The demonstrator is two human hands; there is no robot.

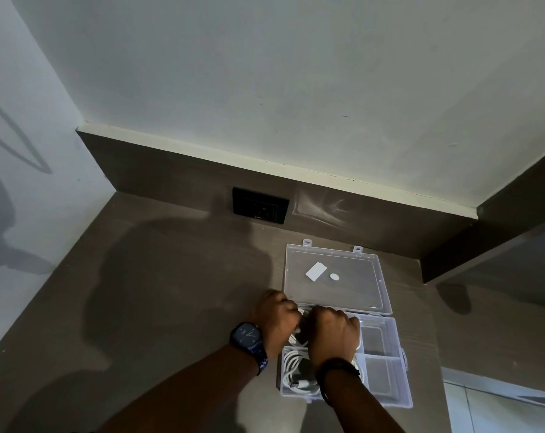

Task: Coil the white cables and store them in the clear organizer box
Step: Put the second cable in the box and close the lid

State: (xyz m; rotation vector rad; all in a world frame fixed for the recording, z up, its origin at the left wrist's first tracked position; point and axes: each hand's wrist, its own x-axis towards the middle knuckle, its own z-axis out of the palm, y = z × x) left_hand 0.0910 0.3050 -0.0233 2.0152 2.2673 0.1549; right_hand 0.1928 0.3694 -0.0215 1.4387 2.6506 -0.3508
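So the desk [158, 292] is a dark brown slab tucked into a corner, with a black outlet [260, 205] set in the low back panel. The clear box [387, 364] sits toward the right side of it, lid [337, 276] flipped fully open and lying flat behind the base, so the whole thing runs long from near edge to far edge, pointing at the back panel and tilted a touch to the left. The lid has a white rectangular sticker [316, 271] and a small white oval one [334, 276] on it.

The two small compartments along the base's right side show only the desk through the bottom. The near-left compartment holds a coiled white cable [293, 368], loops lying flat, with a plug end near the front wall.

Both hands are curled into loose fists over the far-left part of the base, right at the hinge. The left hand [277, 317] and right hand [333, 332] are bunched around another cable [296, 334]; bits of white cord peek out between and below them, so that one's mostly hidden under the knuckles. The left wrist has a dark watch [245, 336], the right a black band [338, 367]. The right wrist crosses over the coiled cable's compartment.
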